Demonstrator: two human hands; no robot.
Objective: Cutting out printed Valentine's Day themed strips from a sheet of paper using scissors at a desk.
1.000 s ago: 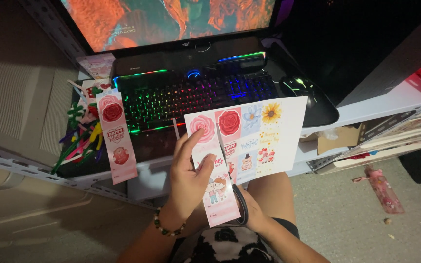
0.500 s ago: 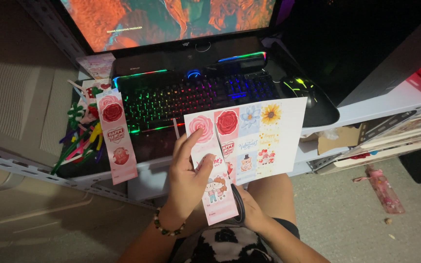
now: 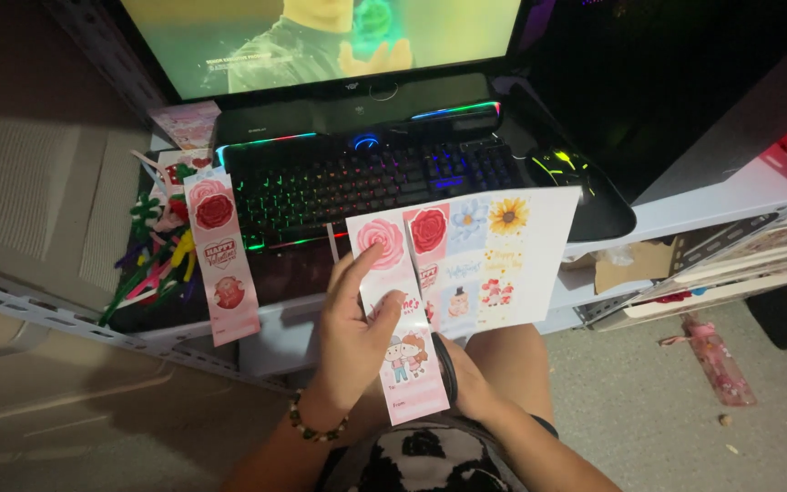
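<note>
Item, centre of the frame: a printed sheet (image 3: 494,260) of flower and cartoon pictures, held up above the lap, with a narrow pink strip (image 3: 401,319) along its left edge, rose at top and cartoon figures lower down. Left hand (image 3: 352,333), beaded bracelet at the wrist, grip clenched on the strip, thumb across its face and fingers behind its left edge. Right hand (image 3: 471,383), lower centre, mostly hidden beneath the sheet; it supports the paper from below, but whether its grip is clenched cannot be told. Left of centre: a second pink strip (image 3: 220,260) with a red rose, lying over the table (image 3: 685,205) edge, well apart from both hands. Beside it, far left: a heap of coloured pipe cleaners (image 3: 152,260). Upper centre: a backlit keyboard (image 3: 366,182), a lit mouse (image 3: 562,169) at its right, a monitor (image 3: 321,36) above.
</note>
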